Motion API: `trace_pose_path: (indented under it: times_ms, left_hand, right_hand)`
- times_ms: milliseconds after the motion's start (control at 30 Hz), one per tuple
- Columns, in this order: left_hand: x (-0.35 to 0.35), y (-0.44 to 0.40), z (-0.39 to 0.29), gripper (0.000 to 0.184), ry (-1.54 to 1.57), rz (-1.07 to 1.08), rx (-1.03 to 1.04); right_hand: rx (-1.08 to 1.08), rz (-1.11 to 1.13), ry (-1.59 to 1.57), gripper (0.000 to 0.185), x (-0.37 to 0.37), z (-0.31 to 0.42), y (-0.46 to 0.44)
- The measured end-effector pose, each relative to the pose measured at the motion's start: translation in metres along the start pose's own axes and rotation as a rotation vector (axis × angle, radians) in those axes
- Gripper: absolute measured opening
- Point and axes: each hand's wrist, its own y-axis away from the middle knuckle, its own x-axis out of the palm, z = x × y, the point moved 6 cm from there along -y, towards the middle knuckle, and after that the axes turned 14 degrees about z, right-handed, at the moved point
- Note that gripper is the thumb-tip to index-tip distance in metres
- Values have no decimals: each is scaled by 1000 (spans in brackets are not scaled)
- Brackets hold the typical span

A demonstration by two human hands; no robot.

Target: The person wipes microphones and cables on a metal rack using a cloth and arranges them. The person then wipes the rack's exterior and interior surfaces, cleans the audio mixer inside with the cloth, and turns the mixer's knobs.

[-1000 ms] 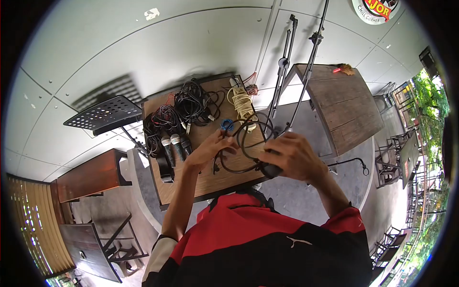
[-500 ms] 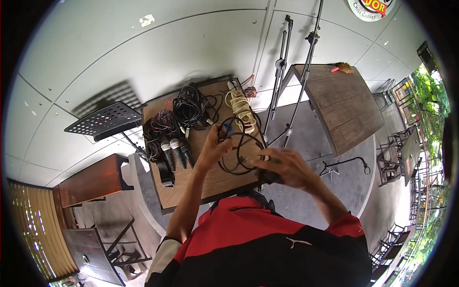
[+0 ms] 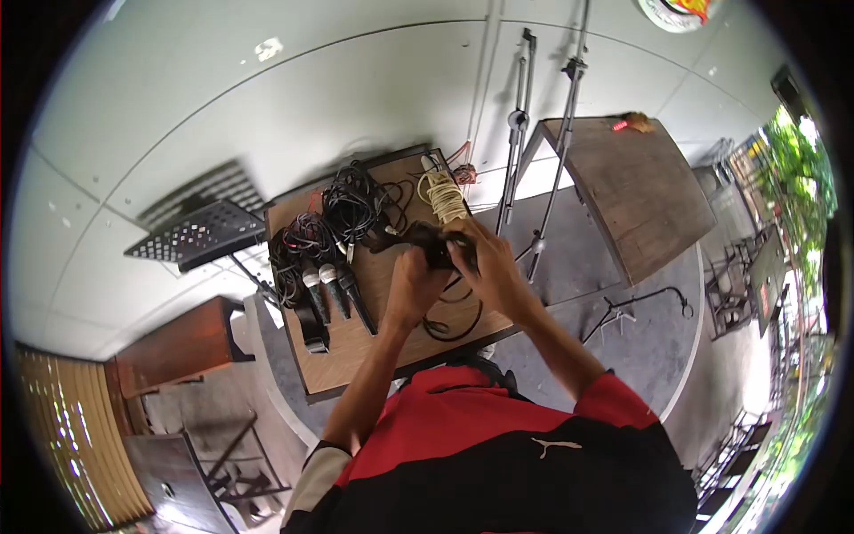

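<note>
Over the near right part of the wood-grain brown surface (image 3: 365, 360), left hand (image 3: 418, 283) is curled tight, fingers folded around a blurred dark bundle; right hand (image 3: 489, 271) is partly closed on the bundle's other side, thumb against it, fingers bent over the top. Both look to be grasping the thin, black, rubbery-looking cable (image 3: 455, 339); motion blur hides the exact contact, and can't tell whether something else is in the bundle. Cable sits between the two hands, with a loose loop hanging below, toward the body. Handling, judged by eye: light, bendy but springy, jacket probably grippy rather than slippery, not fragile apart from any plug ends. Best hold is probably around several loops at once, pinched where they cross, so coils don't spring apart. Just beyond the right hand, coiled cream-coloured cord (image 3: 442, 198). Left of the hands, black handheld microphones, two with silver mesh heads (image 3: 319, 274), lying side by side; behind them, tangled pile of black cables (image 3: 349, 206). Farther right, off the surface, tall dark metal microphone stands (image 3: 518, 122).
</note>
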Motion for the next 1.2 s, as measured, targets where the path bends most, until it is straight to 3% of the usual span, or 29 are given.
trace_pose_path:
  times_ms: [33, 100, 133, 200, 267, 367, 433, 500, 600, 700, 767, 800, 867, 900, 1000, 1067, 1133, 1200]
  left_hand:
    - [-3, 4, -6, 13, 50, -54, -5]
    - [-3, 11, 3, 18, 38, -48, 19]
    - [-3, 13, 3, 24, 14, -12, 63]
    - [-6, 15, 0, 26, -73, -94, 107]
    - [-2, 9, 9, 22, 277, -47, 138]
    - [-8, 5, 2, 22, 256, 60, 59]
    - [-7, 6, -1, 23, 267, 98, 57]
    - [-2, 7, 1, 23, 274, 147, 54]
    - [0, 10, 16, 26, 474, 103, 36]
    - [-34, 11, 36, 23, 728, -142, -94]
    - [-57, 9, 25, 18, 825, -191, -108]
    - [-64, 7, 13, 18, 821, -197, -106]
    - [-72, 4, -1, 15, 442, -124, -216]
    - [-66, 1, 0, 17, 412, -66, -173]
    - [-25, -10, -12, 23, 317, 109, -133]
    - [1, -10, -11, 24, 286, 242, -188]
    - [15, -8, -20, 22, 273, 241, -210]
    - [11, -7, -22, 18, 443, 60, -67]
  right_hand:
    - [-14, 29, 0, 31, 2, 8, 2]
    - [-43, -39, -71, 52, -2, 26, 5]
    - [16, 44, -64, 68, 4, 22, 5]
    - [-3, 85, -160, 66, 13, 6, 6]
    - [-21, 148, -350, 58, 16, -7, 10]
    - [98, 258, -602, 53, 22, -25, 21]
    - [112, 200, -570, 48, 21, -29, 26]
    - [-57, 47, -302, 43, 10, -22, 33]
    - [98, 5, -271, 35, 12, -35, 48]
    - [131, -118, -236, 29, 14, -48, 70]
    - [377, -23, -347, 26, 43, -98, 106]
    - [345, -134, -269, 28, 40, -102, 117]
    - [663, -244, -498, 32, 13, -98, 132]
    - [640, -302, -517, 35, 0, -102, 134]
    - [495, -315, -152, 26, -47, -64, 96]
    - [409, -318, -299, 22, -51, -29, 65]
    - [245, -285, -266, 23, -41, -5, 43]
    - [76, -352, -127, 28, -27, 2, 30]
